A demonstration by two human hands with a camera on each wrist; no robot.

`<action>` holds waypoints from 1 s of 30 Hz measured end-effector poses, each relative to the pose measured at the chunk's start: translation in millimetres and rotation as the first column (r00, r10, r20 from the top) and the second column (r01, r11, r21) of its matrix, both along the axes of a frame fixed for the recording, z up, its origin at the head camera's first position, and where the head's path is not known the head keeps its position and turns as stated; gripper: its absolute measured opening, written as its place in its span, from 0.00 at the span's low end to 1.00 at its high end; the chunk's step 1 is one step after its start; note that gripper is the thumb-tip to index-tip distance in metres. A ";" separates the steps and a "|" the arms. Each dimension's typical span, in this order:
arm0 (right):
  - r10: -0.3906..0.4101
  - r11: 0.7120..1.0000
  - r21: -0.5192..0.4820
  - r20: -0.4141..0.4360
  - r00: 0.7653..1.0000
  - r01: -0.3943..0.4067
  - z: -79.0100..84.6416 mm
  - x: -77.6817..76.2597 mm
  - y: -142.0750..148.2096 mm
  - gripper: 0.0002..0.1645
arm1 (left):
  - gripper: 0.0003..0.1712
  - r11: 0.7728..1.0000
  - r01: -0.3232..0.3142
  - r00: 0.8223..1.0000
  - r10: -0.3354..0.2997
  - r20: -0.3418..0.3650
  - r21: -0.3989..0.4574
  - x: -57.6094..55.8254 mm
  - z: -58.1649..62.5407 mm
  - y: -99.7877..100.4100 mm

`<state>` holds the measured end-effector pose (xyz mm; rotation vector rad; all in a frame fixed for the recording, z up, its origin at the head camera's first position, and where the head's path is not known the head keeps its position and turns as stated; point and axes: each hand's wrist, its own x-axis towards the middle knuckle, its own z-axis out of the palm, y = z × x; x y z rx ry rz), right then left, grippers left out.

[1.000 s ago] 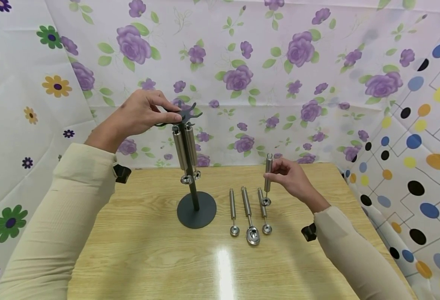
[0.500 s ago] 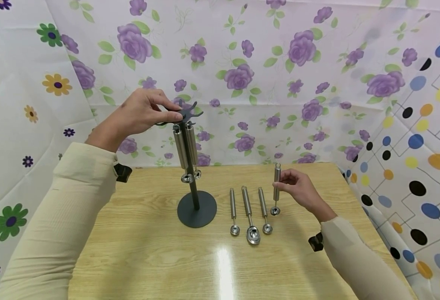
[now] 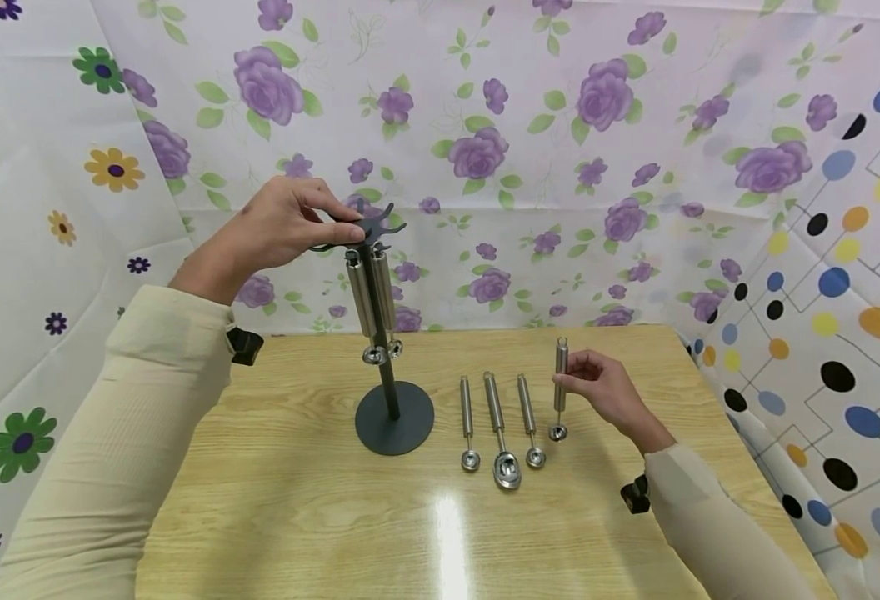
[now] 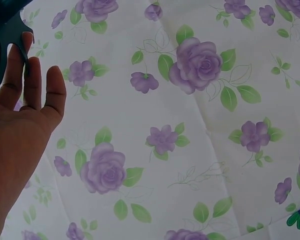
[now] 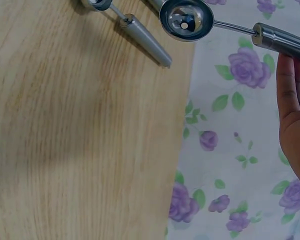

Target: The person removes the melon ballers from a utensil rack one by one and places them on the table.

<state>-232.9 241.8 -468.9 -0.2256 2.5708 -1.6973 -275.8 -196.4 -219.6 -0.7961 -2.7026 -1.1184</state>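
Note:
My left hand (image 3: 278, 223) pinches the hooked top plate of a dark grey utensil stand (image 3: 388, 383) between thumb and fingers. Two steel scoops (image 3: 362, 296) hang from the stand's hooks. My right hand (image 3: 607, 390) holds a steel melon baller (image 3: 561, 363) by its handle, upright, bowl down near the table. In the right wrist view that melon baller's round bowl (image 5: 187, 21) shows a small hole. Left of it lie a small scoop (image 3: 527, 408), a larger oval scoop (image 3: 495, 408) and another small scoop (image 3: 466, 417), side by side with handles pointing away.
The wooden table (image 3: 297, 500) ends at a purple-flowered cloth (image 3: 477, 275) behind it. The stand's round base (image 3: 376, 433) rests left of the row of scoops. A dotted cloth (image 3: 845, 333) borders the right side.
My right hand has moved right and lower with the melon baller, away from the rightmost lying scoop. My left hand has stayed on the stand's top.

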 end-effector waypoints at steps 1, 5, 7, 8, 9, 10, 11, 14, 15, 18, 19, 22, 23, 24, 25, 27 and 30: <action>-0.003 1.000 -0.001 0.006 1.000 0.003 -1.8 0.3 0.9 0.21 | 0.13 1.000 -0.003 1.000 0.003 0.000 -0.004 0.0 0.0 0.0; -0.012 1.000 -0.005 0.011 1.000 0.012 -11.2 0.7 5.0 0.21 | 0.13 1.000 -0.006 1.000 0.006 0.003 -0.012 -0.1 -0.3 -0.4; -0.019 1.000 -0.008 0.016 1.000 0.019 -16.9 1.2 6.8 0.21 | 0.13 1.000 -0.006 1.000 0.006 0.007 -0.013 -0.4 -0.5 -0.4; -0.020 1.000 -0.007 0.018 1.000 0.020 -20.0 1.2 7.9 0.21 | 0.13 1.000 -0.005 1.000 0.005 0.008 -0.010 0.3 -0.1 0.0; -0.022 1.000 -0.006 0.020 1.000 0.022 -23.0 1.2 9.0 0.22 | 0.13 1.000 -0.004 1.000 0.004 0.008 -0.007 0.9 0.2 0.2; -0.026 1.000 -0.007 0.023 0.999 0.026 -25.6 1.4 9.7 0.22 | 0.13 1.000 -0.004 1.000 0.004 0.006 -0.011 1.0 0.3 0.3; -0.031 0.999 -0.006 0.026 0.999 0.032 -28.2 1.2 10.2 0.22 | 0.14 1.000 -0.004 1.000 0.004 0.006 -0.013 1.0 0.5 0.3; -0.038 0.999 -0.017 0.034 0.999 0.039 -35.6 -0.2 11.8 0.23 | 0.13 1.000 -0.011 1.000 0.011 0.007 -0.015 1.1 0.9 -0.4; -0.039 0.999 -0.022 0.037 0.999 0.040 -37.6 -0.7 12.2 0.23 | 0.14 1.000 -0.012 1.000 0.012 0.007 -0.017 0.6 0.7 -0.8; -0.043 0.998 -0.042 0.051 0.998 0.045 -43.5 -2.1 13.1 0.23 | 0.14 1.000 -0.016 1.000 0.017 0.011 -0.016 -0.6 0.1 -1.3; -0.042 0.998 -0.046 0.056 0.998 0.045 -45.5 -2.4 13.6 0.23 | 0.14 1.000 -0.017 1.000 0.018 0.011 -0.019 -0.9 -0.2 -1.4; -0.037 0.997 -0.062 0.074 0.997 0.041 -51.4 -3.3 15.0 0.24 | 0.13 1.000 -0.015 1.000 0.015 0.009 -0.023 -0.8 -0.2 -1.1; -0.035 0.997 -0.066 0.078 0.996 0.041 -53.4 -3.5 15.3 0.24 | 0.13 1.000 -0.013 1.000 0.013 0.009 -0.021 -0.2 0.2 -0.9; -0.035 0.997 -0.068 0.082 0.996 0.041 -55.5 -3.9 15.7 0.24 | 0.13 1.000 -0.013 1.000 0.013 0.008 -0.022 0.0 0.2 -0.9; -0.034 0.997 -0.072 0.086 0.996 0.040 -57.5 -4.1 16.0 0.24 | 0.13 1.000 -0.011 1.000 0.011 0.006 -0.023 0.2 0.2 -1.0; -0.034 0.996 -0.073 0.092 0.995 0.041 -61.5 -4.9 16.4 0.24 | 0.13 1.000 -0.009 1.000 0.009 0.008 -0.021 0.5 0.4 -1.0; -0.037 0.996 -0.080 0.100 0.994 0.045 -66.7 -6.1 16.6 0.24 | 0.13 1.000 -0.012 1.000 0.013 0.008 -0.024 -0.2 -0.1 -1.0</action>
